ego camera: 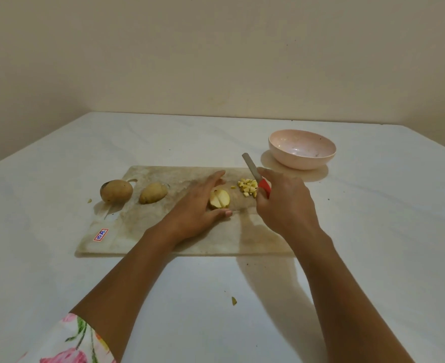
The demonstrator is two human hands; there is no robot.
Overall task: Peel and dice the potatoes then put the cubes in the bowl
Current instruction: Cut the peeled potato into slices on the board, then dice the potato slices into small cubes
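the cut potato (220, 199) lies at 9 o'clock of the knife (252, 169) clenched in the right hand (284, 205), steadied by the left hand (195, 208), fingers (213, 179) straight

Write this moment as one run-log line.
left hand: steadies part-cut potato | right hand: holds knife | cubes: on board | bowl: no cubes
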